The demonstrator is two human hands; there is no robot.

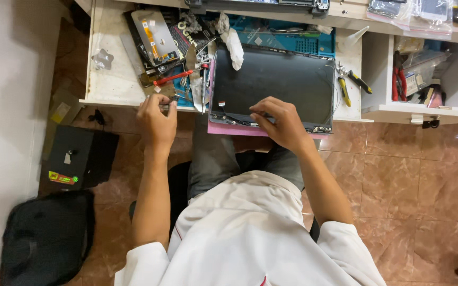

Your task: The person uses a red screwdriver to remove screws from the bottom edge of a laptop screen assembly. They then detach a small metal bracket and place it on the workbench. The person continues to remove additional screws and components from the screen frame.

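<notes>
Ideally, the dark laptop panel [274, 87] at upper centre is kept flat under the right hand [282, 123], fingers curled on its near edge, while a small part is pinched in the left hand [156, 119].

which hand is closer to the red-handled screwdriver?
Left. The left hand is at the desk edge just below the red-handled screwdriver. The right hand rests on the near edge of the dark laptop panel, farther to the right.
</notes>
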